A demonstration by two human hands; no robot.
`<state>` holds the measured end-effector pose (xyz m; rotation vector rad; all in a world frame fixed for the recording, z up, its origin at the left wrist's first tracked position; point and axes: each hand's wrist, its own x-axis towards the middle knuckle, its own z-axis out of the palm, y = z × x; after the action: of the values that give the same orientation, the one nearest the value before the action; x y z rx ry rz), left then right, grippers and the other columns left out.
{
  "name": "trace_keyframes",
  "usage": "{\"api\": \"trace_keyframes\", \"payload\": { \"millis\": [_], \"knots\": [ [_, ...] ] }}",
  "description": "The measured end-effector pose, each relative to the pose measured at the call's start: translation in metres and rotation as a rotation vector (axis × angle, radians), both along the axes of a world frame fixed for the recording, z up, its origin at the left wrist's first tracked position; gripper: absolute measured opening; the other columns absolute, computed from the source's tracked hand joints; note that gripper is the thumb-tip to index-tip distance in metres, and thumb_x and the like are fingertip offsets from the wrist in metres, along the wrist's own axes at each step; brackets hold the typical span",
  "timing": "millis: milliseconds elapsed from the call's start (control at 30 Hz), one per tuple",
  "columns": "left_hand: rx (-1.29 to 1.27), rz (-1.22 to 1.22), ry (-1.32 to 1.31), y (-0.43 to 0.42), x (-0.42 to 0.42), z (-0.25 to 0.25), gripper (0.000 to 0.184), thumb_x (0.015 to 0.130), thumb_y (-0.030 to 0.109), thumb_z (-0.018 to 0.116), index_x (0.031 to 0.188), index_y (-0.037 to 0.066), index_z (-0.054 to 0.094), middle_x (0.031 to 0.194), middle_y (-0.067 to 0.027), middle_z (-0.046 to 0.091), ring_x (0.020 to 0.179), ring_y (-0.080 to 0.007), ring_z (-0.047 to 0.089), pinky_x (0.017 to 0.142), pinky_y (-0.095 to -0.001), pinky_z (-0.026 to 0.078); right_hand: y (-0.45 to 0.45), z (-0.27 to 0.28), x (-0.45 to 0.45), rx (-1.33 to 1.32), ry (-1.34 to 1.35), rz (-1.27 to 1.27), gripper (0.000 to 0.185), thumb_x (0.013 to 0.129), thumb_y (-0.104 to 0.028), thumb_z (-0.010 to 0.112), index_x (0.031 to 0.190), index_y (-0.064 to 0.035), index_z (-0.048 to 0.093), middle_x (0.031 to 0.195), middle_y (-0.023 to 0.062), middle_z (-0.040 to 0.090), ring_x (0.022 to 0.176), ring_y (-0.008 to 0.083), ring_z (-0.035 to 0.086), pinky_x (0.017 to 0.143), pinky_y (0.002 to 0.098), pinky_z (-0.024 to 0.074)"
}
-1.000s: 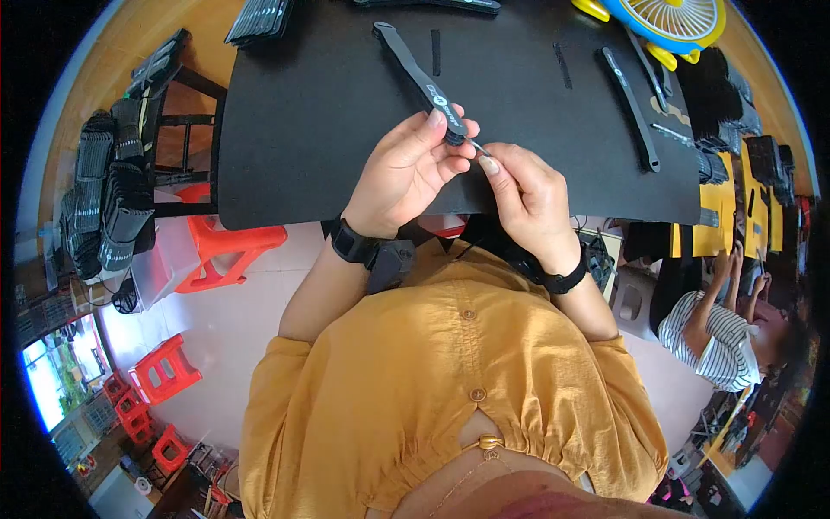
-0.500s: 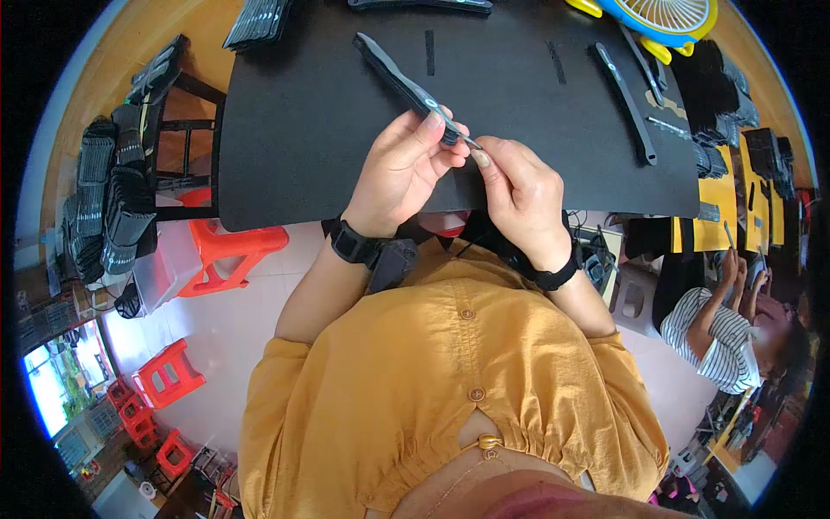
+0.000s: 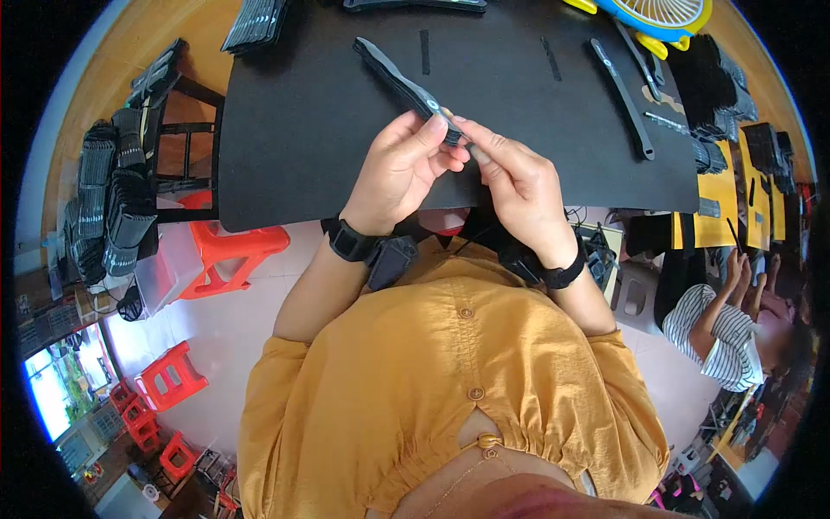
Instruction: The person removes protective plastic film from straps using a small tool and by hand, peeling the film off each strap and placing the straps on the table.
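The left hand [image 3: 399,177] grasps a bundle of dark straps [image 3: 405,86] near its close end, the thumb pressed on top and the other fingers curled beneath. The bundle slants over the dark tabletop [image 3: 285,156], its far end pointing forward and to the left; whether that end touches the surface cannot be told. The right hand [image 3: 525,186] is at the bundle's close end, thumb and forefinger drawn together there; what they pinch, if anything, is too small to make out.

Beyond the hands, two short black strips lie on the tabletop, one [image 3: 424,52] near the bundle and another [image 3: 552,59] farther right. A single strap [image 3: 624,99] lies to the right of both, near a blue and yellow fan [image 3: 664,22]. A pile of straps [image 3: 256,24] sits at the far left corner.
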<state>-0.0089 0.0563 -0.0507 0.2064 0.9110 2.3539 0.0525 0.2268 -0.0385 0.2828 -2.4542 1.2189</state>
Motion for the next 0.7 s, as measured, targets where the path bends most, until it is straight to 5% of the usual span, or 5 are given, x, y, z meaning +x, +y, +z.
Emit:
{"api": "trace_keyframes", "payload": {
  "millis": [200, 333, 400, 533, 700],
  "knots": [
    [-0.048, -0.023, 0.042, -0.002, 0.006, 0.001, 0.023, 0.104, 0.02, 0.049, 0.115, 0.001, 0.057, 0.098, -0.0094, 0.065, 0.085, -0.0167, 0.064, 0.075, -0.0275, 0.053, 0.001, 0.01, 0.008, 0.023, -0.036, -0.005, 0.039, 0.092, -0.006, 0.059, 0.126, -0.023, 0.066, 0.088, 0.0077, 0.067, 0.075, 0.0255, 0.067, 0.065, 0.0337, 0.0538],
    [-0.062, -0.058, 0.046, -0.006, 0.01, 0.014, 0.024, 0.104, 0.021, 0.048, 0.115, 0.001, 0.057, 0.097, -0.0092, 0.065, 0.083, -0.0168, 0.064, 0.074, -0.0272, 0.053, 0.002, 0.01, 0.014, -0.298, -0.19, 0.134, 0.039, 0.092, -0.002, 0.057, 0.127, -0.0173, 0.066, 0.088, 0.008, 0.067, 0.075, 0.0208, 0.067, 0.064, 0.0323, 0.0531],
    [-0.223, -0.095, 0.087, -0.008, 0.012, 0.028, 0.027, 0.104, 0.023, 0.048, 0.116, 0.0, 0.055, 0.093, -0.0096, 0.065, 0.077, -0.0169, 0.065, 0.068, -0.0269, 0.053, 0.003, 0.012, 0.016, -0.508, -0.286, 0.196, 0.04, 0.092, 0.0, 0.057, 0.128, -0.0151, 0.066, 0.088, 0.0087, 0.067, 0.076, 0.019, 0.066, 0.064, 0.0321, 0.0529],
    [-0.547, -0.114, 0.174, -0.014, 0.018, 0.056, 0.033, 0.104, 0.03, 0.05, 0.107, -0.002, 0.059, 0.085, -0.0089, 0.066, 0.07, -0.0149, 0.065, 0.061, -0.0258, 0.053, 0.006, 0.018, 0.02, -0.256, -0.119, 0.169, 0.042, 0.091, 0.005, 0.056, 0.127, -0.012, 0.065, 0.097, 0.0119, 0.068, 0.083, 0.0189, 0.068, 0.072, 0.0306, 0.0548],
    [-1.036, 0.176, 0.686, -0.014, 0.046, 0.068, 0.041, 0.094, 0.035, 0.067, 0.077, -0.002, 0.062, 0.062, -0.0073, 0.065, 0.059, -0.0127, 0.067, 0.053, -0.0252, 0.05, 0.003, 0.027, 0.019, -0.145, 0.15, 0.169, 0.044, 0.089, 0.008, 0.053, 0.125, -0.0115, 0.066, 0.119, 0.0171, 0.067, 0.104, 0.026, 0.069, 0.086, 0.0316, 0.0553]
  ]
}}
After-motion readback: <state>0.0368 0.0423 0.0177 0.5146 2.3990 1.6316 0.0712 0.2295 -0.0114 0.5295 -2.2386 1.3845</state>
